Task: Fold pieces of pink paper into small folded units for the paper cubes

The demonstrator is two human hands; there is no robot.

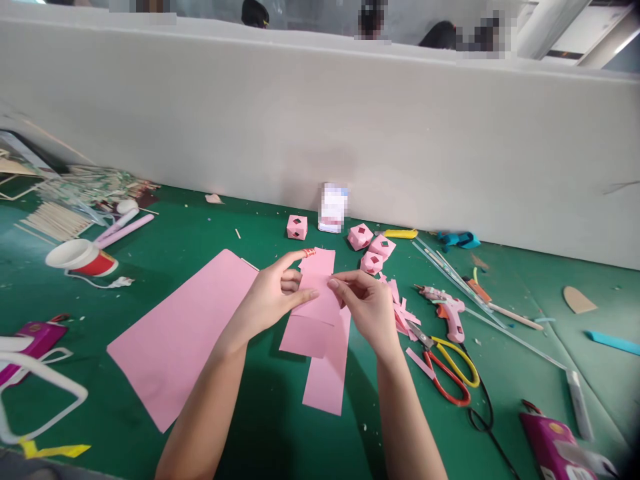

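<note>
Both hands hold one small pink paper piece (320,300) above the middle of the green table. My left hand (275,287) grips its left side, thumb on top and the other fingers curled behind. At the right edge, my right hand (365,300) pinches the paper between thumb and fingertips. Beneath it lie other pink pieces, one a long strip (326,380) pointing toward me. A large pink sheet (185,340) lies flat to the left, partly under my left forearm. Folded pink paper boxes with diamond holes, one (297,227) alone and several (360,237) grouped, stand beyond my hands.
A phone (333,208) leans on the white partition (320,120). Right are scissors (447,370), paper scraps, a glue gun (447,310) with its cord and a yellow cutter (400,234). Left are a paper cup (83,259), sticks (57,221) and pink rolls (125,231).
</note>
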